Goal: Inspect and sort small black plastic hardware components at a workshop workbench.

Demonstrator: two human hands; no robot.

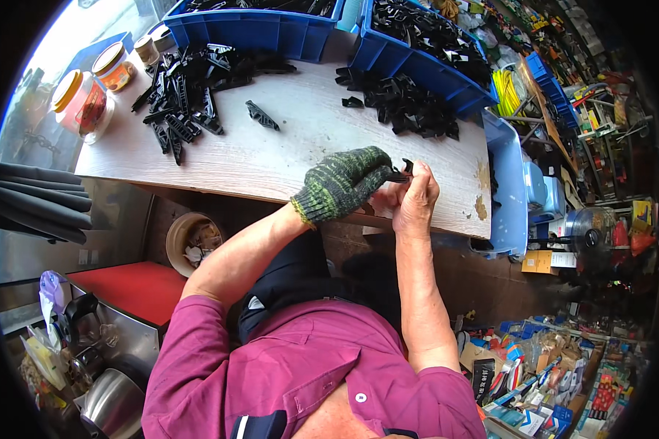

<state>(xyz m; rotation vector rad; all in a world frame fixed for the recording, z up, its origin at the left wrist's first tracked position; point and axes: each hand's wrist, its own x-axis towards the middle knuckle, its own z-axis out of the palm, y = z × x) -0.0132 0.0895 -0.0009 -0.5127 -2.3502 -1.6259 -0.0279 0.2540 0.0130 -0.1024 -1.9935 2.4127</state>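
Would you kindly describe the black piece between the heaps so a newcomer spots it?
On the pale table, find the left heap of black pieces. Just right of it lies the single piece, set apart because it touches no other piece.

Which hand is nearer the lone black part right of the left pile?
Left: left hand is right of that black part, toward the table's front edge; right hand, farther right.

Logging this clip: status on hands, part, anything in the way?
Right hand bare, pinching small black part. Left hand gloved, meeting it, grip unclear. Nothing visibly blocking; black piles farther back.
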